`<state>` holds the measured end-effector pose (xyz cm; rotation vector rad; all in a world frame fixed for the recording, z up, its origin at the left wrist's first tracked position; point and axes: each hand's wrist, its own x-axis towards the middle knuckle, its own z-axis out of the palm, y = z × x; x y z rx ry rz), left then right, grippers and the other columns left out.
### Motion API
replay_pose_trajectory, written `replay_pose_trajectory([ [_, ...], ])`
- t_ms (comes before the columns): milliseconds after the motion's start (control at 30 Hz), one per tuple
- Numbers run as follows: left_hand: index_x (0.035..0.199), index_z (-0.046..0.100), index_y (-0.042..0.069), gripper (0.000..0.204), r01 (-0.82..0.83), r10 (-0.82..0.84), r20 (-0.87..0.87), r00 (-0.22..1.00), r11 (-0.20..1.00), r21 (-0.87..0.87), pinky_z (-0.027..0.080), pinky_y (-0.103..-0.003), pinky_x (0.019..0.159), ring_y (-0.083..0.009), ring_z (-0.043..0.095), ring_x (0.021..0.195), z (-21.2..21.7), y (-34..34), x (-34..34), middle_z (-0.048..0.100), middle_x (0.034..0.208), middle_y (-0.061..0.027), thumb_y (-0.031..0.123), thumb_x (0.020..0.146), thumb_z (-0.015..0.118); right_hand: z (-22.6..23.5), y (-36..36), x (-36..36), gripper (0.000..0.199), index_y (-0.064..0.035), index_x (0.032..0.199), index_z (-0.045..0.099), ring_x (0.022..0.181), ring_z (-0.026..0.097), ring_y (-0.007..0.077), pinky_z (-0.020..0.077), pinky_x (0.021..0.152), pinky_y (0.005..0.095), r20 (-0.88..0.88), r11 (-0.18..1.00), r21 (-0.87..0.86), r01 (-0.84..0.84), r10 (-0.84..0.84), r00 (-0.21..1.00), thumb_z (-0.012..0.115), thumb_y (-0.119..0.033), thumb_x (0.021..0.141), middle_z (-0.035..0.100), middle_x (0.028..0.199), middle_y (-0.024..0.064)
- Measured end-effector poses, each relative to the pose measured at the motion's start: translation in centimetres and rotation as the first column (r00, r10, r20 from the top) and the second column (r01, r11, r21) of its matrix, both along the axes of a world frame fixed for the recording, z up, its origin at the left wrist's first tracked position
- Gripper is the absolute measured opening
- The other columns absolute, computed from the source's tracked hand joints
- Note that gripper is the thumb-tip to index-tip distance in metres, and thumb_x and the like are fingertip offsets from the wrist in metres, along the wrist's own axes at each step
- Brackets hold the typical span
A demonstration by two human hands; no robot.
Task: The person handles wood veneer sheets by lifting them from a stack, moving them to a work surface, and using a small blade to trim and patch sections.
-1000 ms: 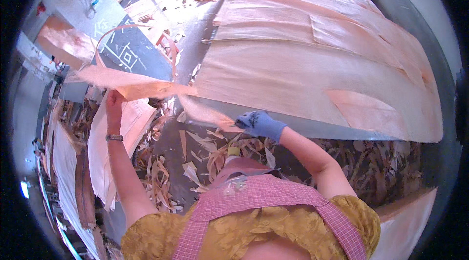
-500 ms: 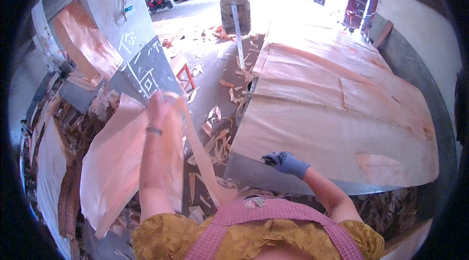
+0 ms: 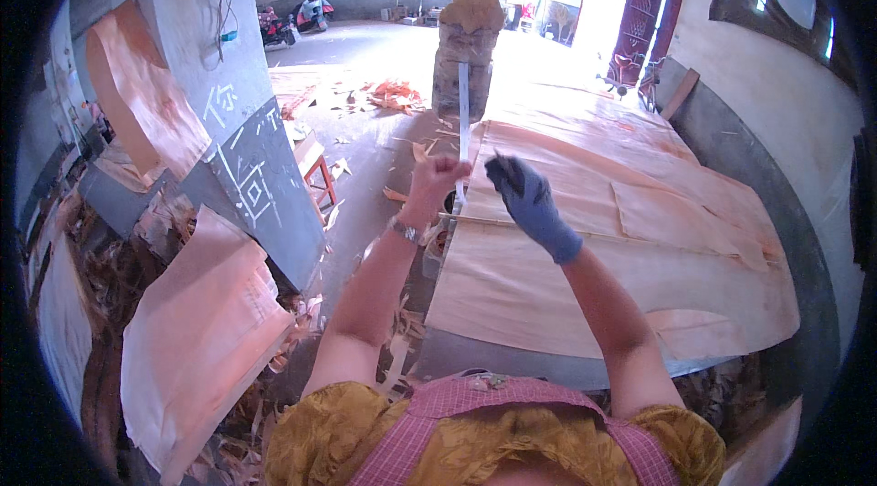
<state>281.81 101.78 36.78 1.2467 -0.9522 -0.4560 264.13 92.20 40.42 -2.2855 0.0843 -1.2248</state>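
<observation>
My left hand (image 3: 440,184), bare with a band at the wrist, is raised over the left edge of the sheet stack, fingers closed. Whatever it may hold is too small to make out. Close beside its fingertips hangs a long pale strip (image 3: 463,111), and I cannot tell whether they touch. My right hand (image 3: 532,203) wears a blue-grey glove with dark fingertips. Its fingers are curled near my left hand, around something I cannot make out. Under it spread thin, pale pinkish sheets like wood veneer (image 3: 530,280), layered on a grey table (image 3: 493,360).
A wrapped post (image 3: 464,75) stands beyond my hands. At left, a loose veneer sheet (image 3: 206,340) leans near a grey-and-white pillar (image 3: 265,184). Torn scraps (image 3: 395,95) litter the floor, and a small red-framed stool (image 3: 315,171) stands by the pillar.
My left hand has come from the left over to the table's edge, and the long veneer strip it held is no longer in it. My right hand has moved forward, up beside it.
</observation>
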Motion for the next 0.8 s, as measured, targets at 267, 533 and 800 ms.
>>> replay_pose_trajectory([
  [267, 0.095, 0.070, 0.003, 0.022, 0.296, -0.276, -0.336, 0.900, 0.955, 0.008, 0.049, -0.025, 0.077, -0.0084, 0.061, 0.081, -12.4, 7.0, -4.0, 0.068, 0.089, -0.0027, 0.024, 0.089, 0.071, 6.9, 5.5, 5.3, 0.024, -0.0049, 0.097, 0.061, 0.073, 0.068, 0.0225, 0.0503, 0.062, 0.0339, 0.050, 0.959, 0.205, 0.198, -0.212, 0.976, 0.067, -0.028, 0.091, 0.068, 0.079, 0.0117],
  [533, 0.108, 0.066, 0.001, 0.031, 0.488, -0.228, -0.656, 0.719, 0.838, 0.244, 0.052, -0.030, 0.082, -0.0143, 0.064, 0.085, -20.4, 13.2, -8.0, 0.069, 0.103, -0.0069, 0.028, 0.093, 0.066, 2.4, 6.6, 5.3, 0.019, -0.0040, 0.091, 0.064, 0.055, 0.054, 0.0048, 0.0434, 0.047, 0.0225, 0.265, 0.687, 0.677, -0.265, 0.108, 0.958, 0.064, -0.023, 0.094, 0.063, 0.069, -0.0010],
  [800, 0.104, 0.060, 0.003, 0.031, -0.194, 0.205, 0.008, 0.979, 0.911, 0.365, 0.046, -0.024, 0.065, -0.0097, 0.057, 0.078, -24.2, 18.8, 3.5, 0.062, 0.089, -0.0002, 0.032, 0.096, 0.059, -3.2, 9.9, -3.2, 0.013, -0.0027, 0.103, 0.065, 0.062, 0.054, 0.0031, 0.0414, 0.051, 0.0191, 0.185, 0.658, 0.678, -0.328, 0.279, 0.942, 0.058, -0.011, 0.097, 0.066, 0.077, 0.0012],
])
